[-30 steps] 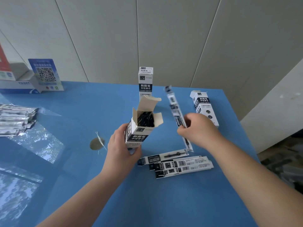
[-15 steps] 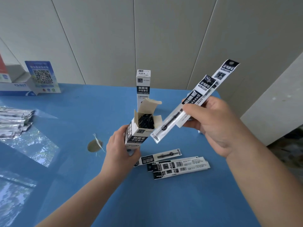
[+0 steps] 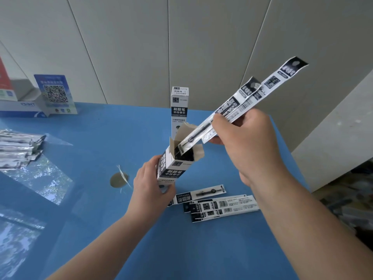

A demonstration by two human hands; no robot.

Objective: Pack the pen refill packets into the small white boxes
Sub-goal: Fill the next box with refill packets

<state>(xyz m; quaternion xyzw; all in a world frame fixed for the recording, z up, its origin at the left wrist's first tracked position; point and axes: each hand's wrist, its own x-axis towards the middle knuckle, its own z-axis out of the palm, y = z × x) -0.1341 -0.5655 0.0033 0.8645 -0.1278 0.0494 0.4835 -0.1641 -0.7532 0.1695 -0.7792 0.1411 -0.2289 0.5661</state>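
Hands work over a blue table (image 3: 96, 138). The left hand (image 3: 150, 186) grips a small white box (image 3: 173, 168) near its bottom, with the fingers curled round it. The box leans a bit, and its top flaps stand open. Dark refills show inside the open top.

The right hand (image 3: 248, 144) pinches two pen refill packets (image 3: 240, 107) between the thumb and the fingers. The packets are long and thin, black and white. They slant up to the right, high above the table. The low end of one packet pokes into the open top of the box. The other packet's low end stops just beside the flaps.

More packets (image 3: 220, 205) lie flat on the table, under the right arm and just beside the left hand. They lie close together, and some overlap.

A second white box (image 3: 179, 106) stands upright on the table behind the held box. It is closed.

At the left edge of the table sits a heap of shiny packets (image 3: 18, 148) in clear wrap. Behind it, at the far left, a blue card with a square code (image 3: 55, 93) stands up against a blue and white carton (image 3: 22, 107). A round hole (image 3: 119, 179) shows in the table, near the left hand, with a scrap of clear wrap lying across it.
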